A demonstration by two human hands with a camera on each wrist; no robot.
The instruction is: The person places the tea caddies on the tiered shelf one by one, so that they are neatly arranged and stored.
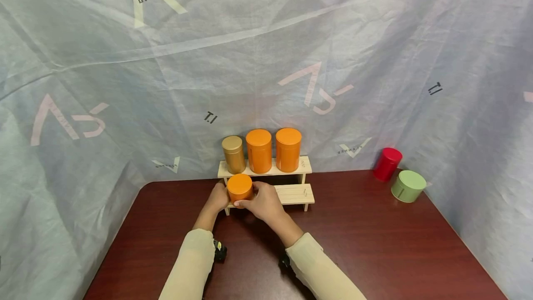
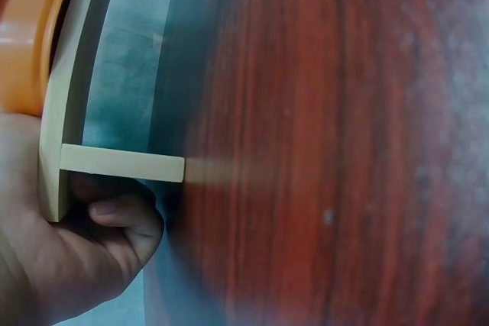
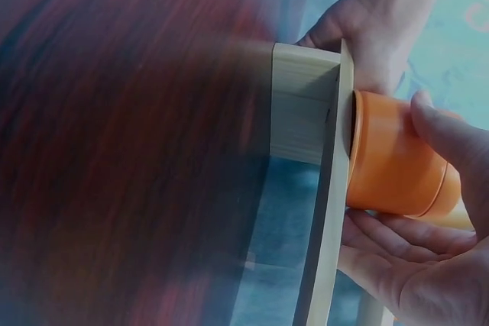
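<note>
A short round orange tin (image 1: 240, 186) stands upright at the left end of the lower step of a two-step wooden stand (image 1: 293, 194). My right hand (image 1: 267, 202) grips this tin from the right, thumb on its near side and the other fingers at its far side, as the right wrist view shows. At the stand's left end, my left hand (image 2: 92, 265) holds the lower step, its fingers curled under the board beside the leg. On the upper step stand a gold tin (image 1: 234, 156) and two tall orange tins, one in the middle (image 1: 259, 152) and one at right (image 1: 288, 151).
A red tin (image 1: 387, 164) and a short green tin (image 1: 408, 186) stand at the far right of the dark red wooden table (image 1: 374, 244). A grey printed cloth (image 1: 250, 82) hangs behind the table and along its sides.
</note>
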